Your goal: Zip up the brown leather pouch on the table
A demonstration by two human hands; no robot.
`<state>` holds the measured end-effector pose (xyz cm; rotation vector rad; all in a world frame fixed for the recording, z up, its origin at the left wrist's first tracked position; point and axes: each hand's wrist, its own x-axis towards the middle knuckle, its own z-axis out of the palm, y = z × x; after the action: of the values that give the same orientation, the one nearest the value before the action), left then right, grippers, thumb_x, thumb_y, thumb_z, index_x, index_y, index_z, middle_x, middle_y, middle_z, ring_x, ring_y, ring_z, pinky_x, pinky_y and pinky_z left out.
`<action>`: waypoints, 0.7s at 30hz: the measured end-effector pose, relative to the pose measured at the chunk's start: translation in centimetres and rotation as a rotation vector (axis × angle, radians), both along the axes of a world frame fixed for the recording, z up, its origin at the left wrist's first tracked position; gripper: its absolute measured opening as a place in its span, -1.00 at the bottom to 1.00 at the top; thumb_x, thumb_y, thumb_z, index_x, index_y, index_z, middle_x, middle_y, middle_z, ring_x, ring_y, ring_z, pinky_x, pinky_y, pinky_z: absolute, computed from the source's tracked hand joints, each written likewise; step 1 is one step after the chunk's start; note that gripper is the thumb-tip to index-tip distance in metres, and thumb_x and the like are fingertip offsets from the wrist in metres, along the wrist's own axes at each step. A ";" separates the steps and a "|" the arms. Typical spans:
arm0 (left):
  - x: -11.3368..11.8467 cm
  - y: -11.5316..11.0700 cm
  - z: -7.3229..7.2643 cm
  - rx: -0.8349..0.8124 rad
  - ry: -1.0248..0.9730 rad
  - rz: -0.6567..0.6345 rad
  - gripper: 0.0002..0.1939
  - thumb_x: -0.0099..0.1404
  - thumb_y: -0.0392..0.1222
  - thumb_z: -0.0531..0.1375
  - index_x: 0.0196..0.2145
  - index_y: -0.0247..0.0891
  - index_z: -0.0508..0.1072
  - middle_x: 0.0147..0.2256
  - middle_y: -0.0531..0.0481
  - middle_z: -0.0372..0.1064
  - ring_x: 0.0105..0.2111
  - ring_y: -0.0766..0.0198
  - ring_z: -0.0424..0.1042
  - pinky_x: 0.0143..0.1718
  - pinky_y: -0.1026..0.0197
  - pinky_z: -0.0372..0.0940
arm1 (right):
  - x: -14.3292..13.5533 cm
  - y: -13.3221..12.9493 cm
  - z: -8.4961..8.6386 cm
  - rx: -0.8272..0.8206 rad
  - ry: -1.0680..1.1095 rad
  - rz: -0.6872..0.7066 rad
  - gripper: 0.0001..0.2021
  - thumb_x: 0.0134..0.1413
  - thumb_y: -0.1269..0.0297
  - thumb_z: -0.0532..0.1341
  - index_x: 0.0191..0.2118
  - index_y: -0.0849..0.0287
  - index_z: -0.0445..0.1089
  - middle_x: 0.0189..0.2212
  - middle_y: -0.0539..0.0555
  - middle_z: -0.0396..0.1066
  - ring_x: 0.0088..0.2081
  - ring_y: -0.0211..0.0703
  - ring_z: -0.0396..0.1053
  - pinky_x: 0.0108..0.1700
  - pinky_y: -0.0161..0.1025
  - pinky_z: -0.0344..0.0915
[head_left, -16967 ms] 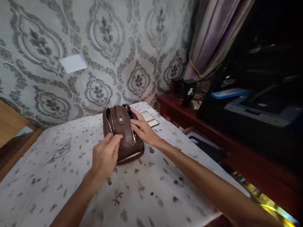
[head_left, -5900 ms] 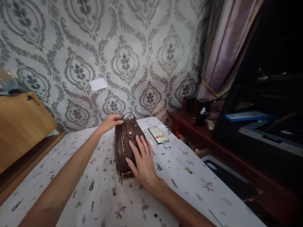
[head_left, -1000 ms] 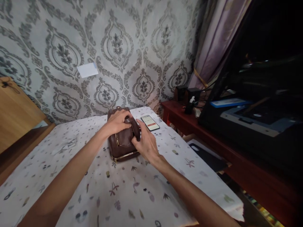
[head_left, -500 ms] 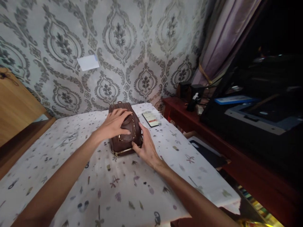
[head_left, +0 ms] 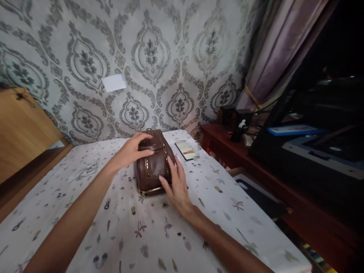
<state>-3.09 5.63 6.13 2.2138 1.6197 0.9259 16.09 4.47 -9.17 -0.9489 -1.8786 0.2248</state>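
Note:
A brown leather bag with gold zippers stands on the patterned white cloth. At its upper left, my left hand has its thumb and fingers curved around a leather strap on the bag's top. My right hand holds the right side, thumb on the near face and fingers along the edge. The zipper pull hangs at the bag's lower left corner. Some of the left fingertips are hidden behind the strap.
A phone with its screen lit lies right of the bag. Beyond the cloth's right edge stand a red-brown table and a large dark screen. A wooden panel is at the left, and patterned wallpaper rises behind.
My left hand has shifted back from the bag's front pocket to the strap, uncovering the zipped pocket. My right hand stays at the bag's side. The view has tilted slightly.

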 end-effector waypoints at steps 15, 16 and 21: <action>-3.4 3.4 -2.7 0.158 -0.184 0.128 -0.77 0.20 -0.05 0.16 -0.36 -0.24 0.53 -0.32 -0.04 0.44 -0.24 0.16 0.41 -0.31 0.22 0.29 | -1.8 -0.7 1.4 0.299 -0.332 -0.063 -0.50 0.30 0.37 0.12 0.31 -0.08 0.22 0.36 0.19 0.11 0.39 0.13 -0.01 0.32 0.29 0.00; -3.4 3.5 -2.8 0.168 -0.177 0.149 -0.76 0.22 -0.04 0.15 -0.38 -0.24 0.51 -0.36 -0.03 0.43 -0.28 0.17 0.40 -0.33 0.23 0.28 | -1.8 -0.7 1.3 0.297 -0.332 -0.063 -0.49 0.30 0.38 0.12 0.31 -0.09 0.22 0.36 0.18 0.11 0.39 0.13 -0.01 0.33 0.28 -0.01; -2.4 4.1 -3.3 0.241 -0.155 0.246 -0.73 0.28 -0.04 0.09 -0.44 -0.25 0.42 -0.43 0.01 0.35 -0.36 0.21 0.30 -0.28 0.20 0.21 | -1.8 -0.6 1.3 0.291 -0.301 -0.057 -0.49 0.29 0.42 0.11 0.29 -0.12 0.24 0.35 0.16 0.13 0.38 0.13 0.03 0.33 0.30 -0.01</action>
<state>-5.52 9.68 2.88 2.0540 1.8162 1.3895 14.25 3.87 -7.91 -0.8682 -2.0819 -0.2345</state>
